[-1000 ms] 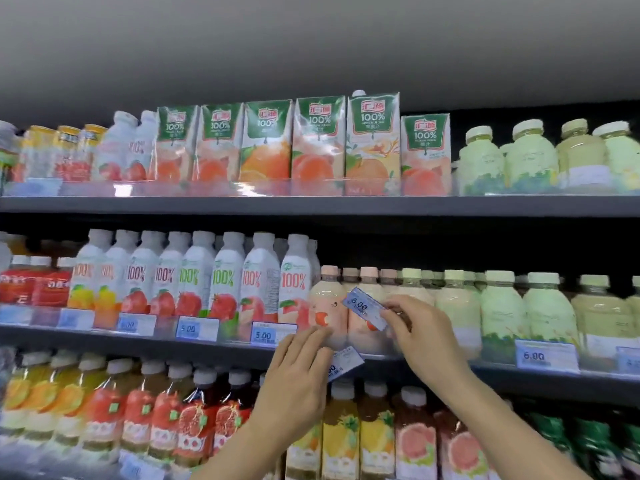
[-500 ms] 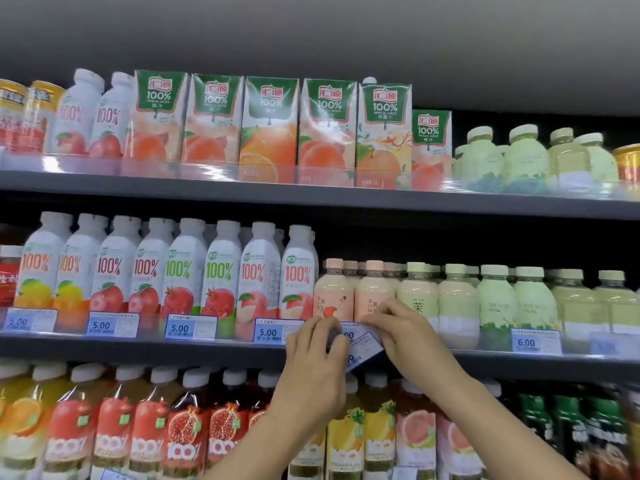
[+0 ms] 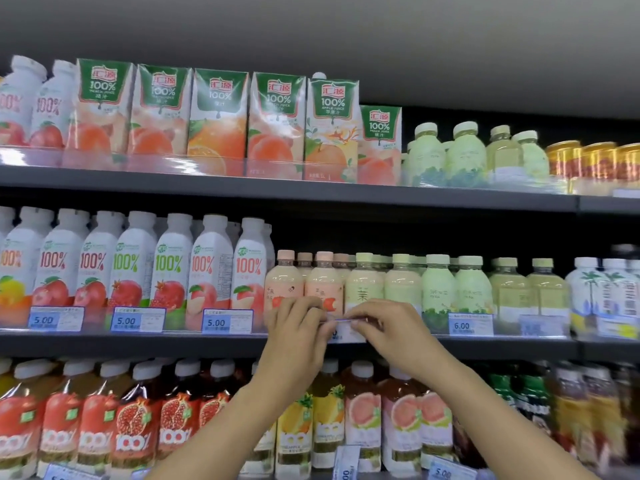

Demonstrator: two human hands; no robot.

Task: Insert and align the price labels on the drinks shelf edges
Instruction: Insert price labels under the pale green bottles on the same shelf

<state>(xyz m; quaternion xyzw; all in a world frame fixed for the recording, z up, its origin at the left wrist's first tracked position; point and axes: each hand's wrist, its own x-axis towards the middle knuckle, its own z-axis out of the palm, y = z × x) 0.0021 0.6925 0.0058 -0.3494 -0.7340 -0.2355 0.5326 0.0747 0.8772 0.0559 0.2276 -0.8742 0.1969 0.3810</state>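
A white and blue price label [image 3: 341,329] sits at the clear front strip of the middle shelf edge [image 3: 207,342], below the peach-capped bottles [image 3: 323,284]. My left hand [image 3: 296,332] pinches its left end and my right hand [image 3: 384,327] pinches its top right end. Most of the label is hidden by my fingers. Other labels reading 5.00 [image 3: 227,321] and 6.00 [image 3: 470,324] stand in the same strip to either side.
Juice cartons [image 3: 218,121] and green bottles fill the top shelf. White 100% juice bottles [image 3: 169,265] stand left on the middle shelf, coconut drinks at right. The lower shelf holds red and yellow juice bottles, with a tilted label [image 3: 346,460] at its edge.
Both hands moved the label from in front of the bottles down to the shelf strip. It now lies level along the edge. The view shifted right and closer.
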